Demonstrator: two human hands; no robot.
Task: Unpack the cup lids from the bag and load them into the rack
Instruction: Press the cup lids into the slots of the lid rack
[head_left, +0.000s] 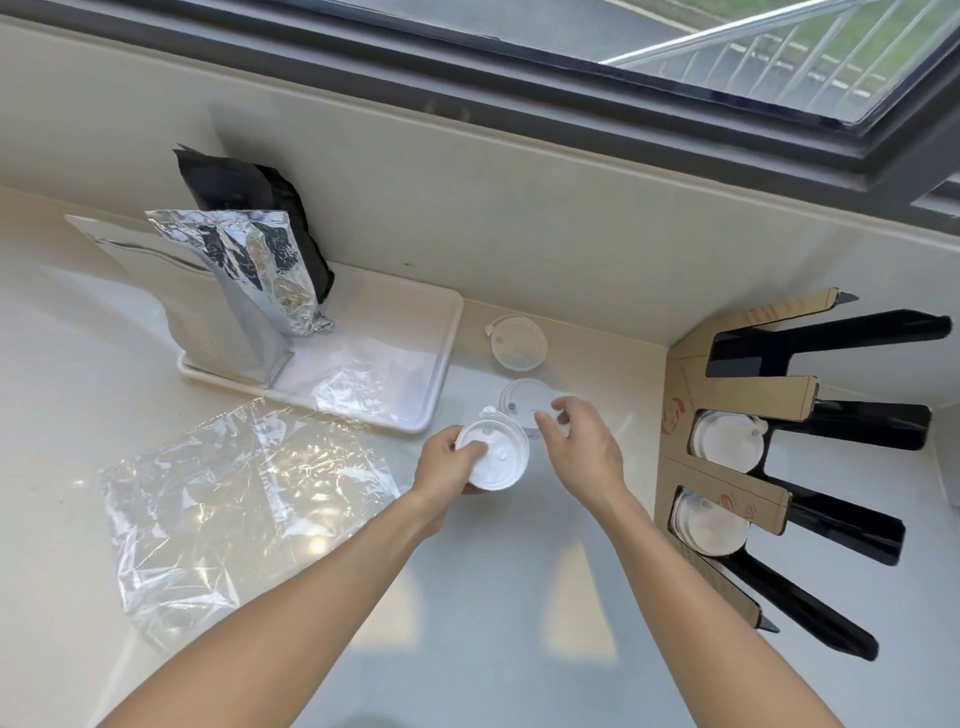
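My left hand (453, 462) grips a stack of white cup lids (501, 460) just above the counter. My right hand (579, 441) reaches over a clear lid (522, 402) lying on the counter, its fingertips at that lid's right edge. Another clear lid (517, 343) lies farther back near the wall. The empty clear plastic bag (234, 499) is spread flat at the left. The cardboard rack (727, 483) with black dividers stands at the right; two of its slots hold white lids (727, 441), (709, 522).
A white tray (439, 364) at the back holds silver foil pouches (244, 280), a black pouch (244, 192) and crumpled plastic film (358, 389). A window ledge and wall run behind the counter. Bare counter lies in front between my arms.
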